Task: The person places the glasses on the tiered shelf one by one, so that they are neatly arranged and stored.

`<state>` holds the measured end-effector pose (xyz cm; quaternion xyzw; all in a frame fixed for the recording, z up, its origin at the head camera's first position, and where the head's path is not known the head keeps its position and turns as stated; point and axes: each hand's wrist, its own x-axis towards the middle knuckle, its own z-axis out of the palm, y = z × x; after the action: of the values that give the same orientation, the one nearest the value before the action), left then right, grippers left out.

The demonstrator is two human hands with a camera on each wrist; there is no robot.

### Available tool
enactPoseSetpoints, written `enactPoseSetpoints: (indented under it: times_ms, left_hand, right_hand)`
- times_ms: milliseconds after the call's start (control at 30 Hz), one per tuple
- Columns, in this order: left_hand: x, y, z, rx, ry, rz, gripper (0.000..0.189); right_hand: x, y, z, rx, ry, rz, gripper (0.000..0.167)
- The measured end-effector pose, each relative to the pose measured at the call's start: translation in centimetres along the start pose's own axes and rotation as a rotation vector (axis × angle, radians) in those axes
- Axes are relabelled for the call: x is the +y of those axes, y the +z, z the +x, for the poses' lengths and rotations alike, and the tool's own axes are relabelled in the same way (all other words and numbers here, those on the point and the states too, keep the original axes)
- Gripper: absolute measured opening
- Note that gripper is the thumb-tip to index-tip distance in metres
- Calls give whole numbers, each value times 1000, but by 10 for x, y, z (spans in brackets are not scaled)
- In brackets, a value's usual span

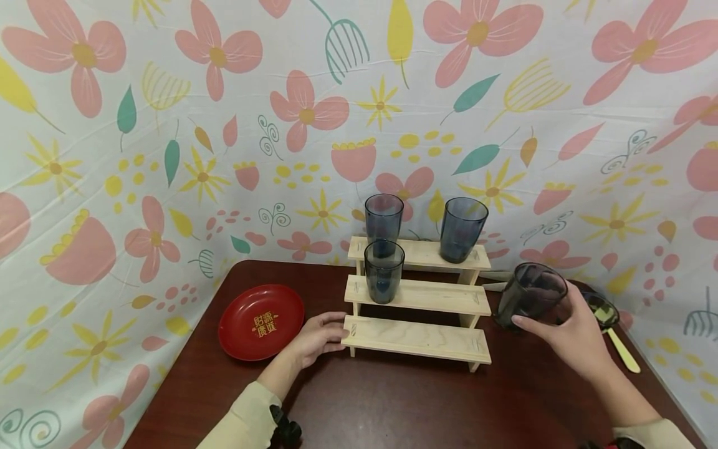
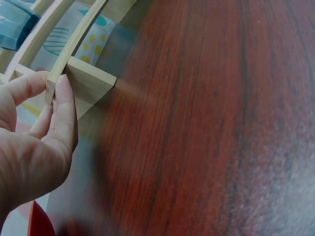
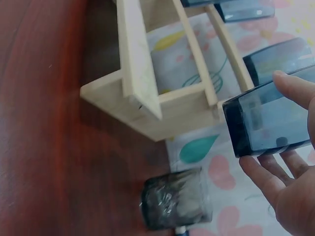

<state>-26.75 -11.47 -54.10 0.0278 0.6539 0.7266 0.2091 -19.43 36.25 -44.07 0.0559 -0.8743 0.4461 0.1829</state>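
A three-tier wooden rack [image 1: 415, 337] stands on the dark table. My left hand [image 1: 320, 340] pinches the left end of its lowest board, thumb and fingers on either side of the wood [image 2: 61, 66] in the left wrist view. To the right of the rack, my right hand [image 1: 580, 337] grips a dark tinted glass tumbler [image 1: 530, 290], which is tilted. The right wrist view shows the fingers around this tumbler [image 3: 268, 118]. Two bluish tumblers stand on the top tier, one left [image 1: 384, 215] and one right [image 1: 464, 227]. Another tumbler [image 1: 384, 274] stands at the left of the middle tier.
A red plate [image 1: 241, 340] with gold characters lies left of the rack. Behind my right hand stands another dark glass [image 3: 177, 199]; a utensil with a pale yellow handle [image 1: 622, 352] lies beside it. A flowered cloth [image 1: 224, 143] hangs behind and beside the table [image 1: 359, 405].
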Motion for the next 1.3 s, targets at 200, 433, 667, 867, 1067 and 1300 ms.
enactPoseSetpoints:
  times_ms: [200,433,667,867,1067,1300]
  left_hand:
    - [-1,-1,1,-7,3,-6,61]
    - [-2,-1,2,-8,10,-16,61]
    - [-2,-1,2,-5,10,-17,61]
    - [-2,-1,2,-3,12,-13,62]
    - [-2,-1,2,-6,8,-16,62]
    - [-1,-2,2,-5,4,-20,61]
  right_hand:
    - [-15,14,12,-15,-41,27,98]
    - [-23,37,21,-39,-62,97,98]
    - [-28,57,30,-71,-85,136,100]
    - [-30,70,35,-98,-92,173,98]
    - [-31,79,42,-105,-108,205,98]
    - [-31,83,46,-102,-91,138,100]
